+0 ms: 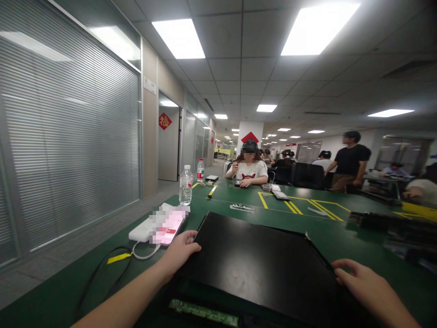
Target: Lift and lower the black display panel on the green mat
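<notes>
A large flat black panel (259, 259) lies tilted on the green table (239, 218) in front of me. My left hand (179, 250) grips its left edge, thumb on top and fingers curled under. At the panel's right edge my right hand (365, 282) holds on with bent fingers. Under the panel's near edge a green circuit board strip (205, 312) shows.
A white power bank (143, 230) with a phone (169, 230) on it and a cable lies to the left. A water bottle (185, 185) stands behind them. Dark devices (392, 225) sit at the right. A seated person (249, 169) works at the far end; others stand behind.
</notes>
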Demonstrator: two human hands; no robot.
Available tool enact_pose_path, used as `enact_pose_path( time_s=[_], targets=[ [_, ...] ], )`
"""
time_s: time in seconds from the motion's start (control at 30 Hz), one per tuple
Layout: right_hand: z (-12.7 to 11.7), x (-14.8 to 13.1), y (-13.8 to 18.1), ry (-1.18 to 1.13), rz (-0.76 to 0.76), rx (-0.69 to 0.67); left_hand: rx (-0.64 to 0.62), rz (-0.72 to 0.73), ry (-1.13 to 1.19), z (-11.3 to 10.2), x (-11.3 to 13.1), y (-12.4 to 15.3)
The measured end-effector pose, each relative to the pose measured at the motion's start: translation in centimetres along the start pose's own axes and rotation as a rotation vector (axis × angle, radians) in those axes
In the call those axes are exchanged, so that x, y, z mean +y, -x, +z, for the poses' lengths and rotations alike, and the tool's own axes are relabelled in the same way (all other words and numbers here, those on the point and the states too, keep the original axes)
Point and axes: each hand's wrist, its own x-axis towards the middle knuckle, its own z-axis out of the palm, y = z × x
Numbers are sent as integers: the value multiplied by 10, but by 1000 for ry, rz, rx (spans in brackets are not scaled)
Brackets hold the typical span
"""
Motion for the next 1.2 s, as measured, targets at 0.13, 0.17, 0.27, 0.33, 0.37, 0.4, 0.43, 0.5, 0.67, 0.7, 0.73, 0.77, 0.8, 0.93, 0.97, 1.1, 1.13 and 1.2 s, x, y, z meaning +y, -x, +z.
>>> enact_pose_path(
  time_s=[0.13,0.17,0.27,0.33,0.37,0.4,0.43,0.5,0.67,0.7,0.73,0.77,0.8,0.93,0.97,1.1,1.13,1.2],
  targets=[
    [-1,-3,2,3,1,2,34,-4,-21,-1,0,-1],
    [-1,-3,3,-1,3,1,42,-7,-28,-2,-1,-1],
    [-2,-4,3,-13,13,-5,62,-9,-43,-5,-4,-4],
    [-4,-5,4,-18,23,-11,60,-4,-41,-7,-6,-6],
    [-5,-7,4,-20,26,-14,59,3,-37,-7,-7,-7],
    [-5,-8,5,-23,26,-18,62,10,-34,-8,-8,-8],
    [-6,-9,5,-25,25,-23,68,17,-36,-8,-9,-8],
    [-6,-9,5,-30,19,-30,85,26,-49,-8,-10,-9],
    [-2,-6,3,-28,16,-26,90,25,-54,-8,-11,-10],
    [-1,-5,3,-26,15,-26,91,25,-52,-8,-11,-10],
    [-1,-5,2,-24,14,-26,92,26,-50,-8,-11,-10],
    [0,-5,2,-20,12,-27,92,26,-47,-8,-12,-11],
    [0,-5,2,-15,14,-28,90,25,-43,-8,-12,-11],
    [-2,-5,1,-16,16,-27,91,21,-53,-8,-12,-10],
    [-2,-5,1,-15,12,-24,96,21,-57,-8,-12,-10],
    [-2,-2,-1,1,-20,-11,109,3,-46,-7,-9,-8],
    [-2,-1,-2,4,-23,-10,112,-4,-45,-7,-7,-7],
    [-3,0,-2,1,-22,-16,117,-17,-45,-6,-3,-5]
  ],
)
